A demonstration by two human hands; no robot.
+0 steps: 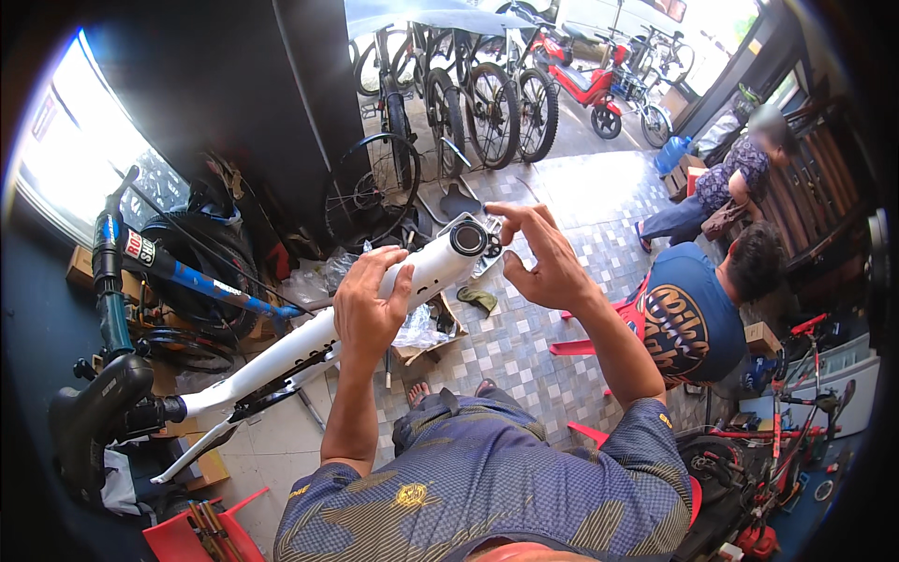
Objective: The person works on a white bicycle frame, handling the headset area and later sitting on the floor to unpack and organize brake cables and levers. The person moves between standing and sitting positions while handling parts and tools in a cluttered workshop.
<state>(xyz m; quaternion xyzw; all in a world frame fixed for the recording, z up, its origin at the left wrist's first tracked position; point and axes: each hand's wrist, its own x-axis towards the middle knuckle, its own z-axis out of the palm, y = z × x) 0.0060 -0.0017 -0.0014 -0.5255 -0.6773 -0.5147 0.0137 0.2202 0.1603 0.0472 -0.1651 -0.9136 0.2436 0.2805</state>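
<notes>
The left hand (368, 298) lies over the frame (281, 355), presumably to steady it, grip unclear; the right hand (551, 267), fingers parted and seemingly empty, leaves the ringed end (466, 239) between them uncovered.

Two hands: one left hand (368, 298), one right hand (543, 255). At the left hand, one white bike frame (281, 361); farther left, one black saddle (98, 421). Beyond the left hand, one thin-rimmed wheel (368, 197); beyond both hands, at least four parked bicycles (446, 117) and one red scooter (592, 89). Right of the right hand, two other people (688, 304) and one blue jug (671, 153).
</notes>
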